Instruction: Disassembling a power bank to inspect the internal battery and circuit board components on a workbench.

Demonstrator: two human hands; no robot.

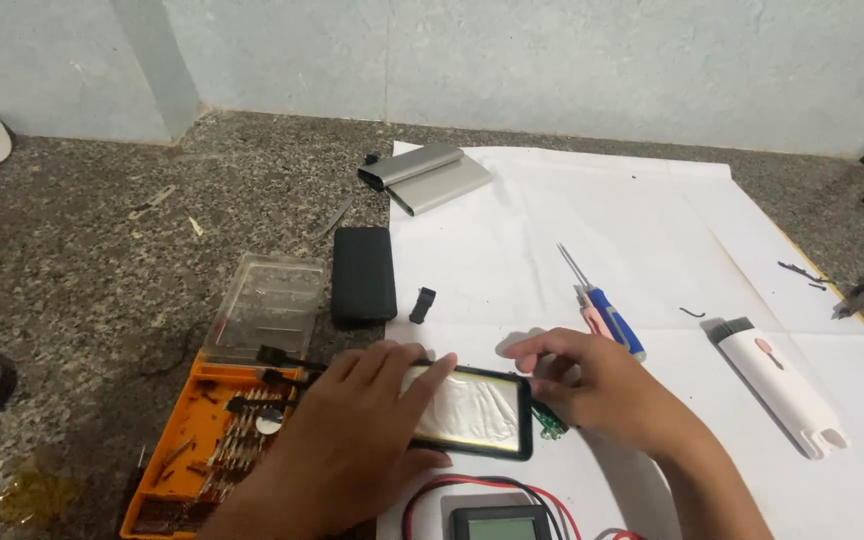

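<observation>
Both hands are low in the view, forearms coming in from the bottom edge. The left hand [352, 430] lies palm down with fingers stretched to the right. The right hand [597, 385] is curled, fingertips pointing left, perhaps pinching.

Black-framed silver pouch cell [472, 410], flat

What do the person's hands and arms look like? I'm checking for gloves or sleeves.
Both are bare: the left hand and right hand wear no gloves, rings or watch that show. No sleeve reaches either forearm in view. Fingers are uncovered, nails short.
</observation>
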